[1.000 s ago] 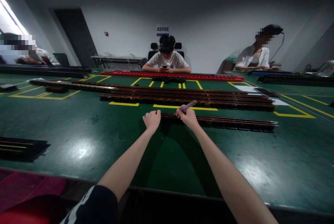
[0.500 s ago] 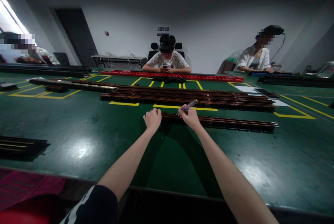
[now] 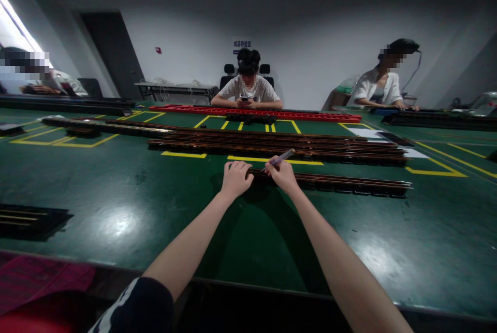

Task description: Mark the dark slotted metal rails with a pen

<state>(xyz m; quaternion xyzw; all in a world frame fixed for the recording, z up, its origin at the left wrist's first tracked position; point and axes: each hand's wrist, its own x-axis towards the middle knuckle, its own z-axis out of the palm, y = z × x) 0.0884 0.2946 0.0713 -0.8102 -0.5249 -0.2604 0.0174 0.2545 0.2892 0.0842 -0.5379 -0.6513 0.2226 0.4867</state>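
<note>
A long dark strip (image 3: 349, 185) with thin copper-coloured lines lies across the green table in front of me. My left hand (image 3: 235, 178) grips its left end, with fingers bent over the top and the thumb at the near side. In my right hand (image 3: 284, 174) is a slim pen-like tool (image 3: 287, 154), held in a writing grip. Its thin tip points down and left at the strip, close to the left hand; I cannot tell whether it touches. Just beyond lies a stack of similar strips (image 3: 272, 145).
Yellow tape lines (image 3: 184, 155) mark the green table (image 3: 116, 177). A red rail (image 3: 318, 115) lies farther back, and a dark piece (image 3: 31, 220) at the near left. White sheets (image 3: 368, 133) are at right. Across the table sits a person (image 3: 248, 87); others sit left and right.
My left hand has shifted right along the strip, nearer the tool tip, and its thumb now shows. My right hand holds the tool in nearly the same place.
</note>
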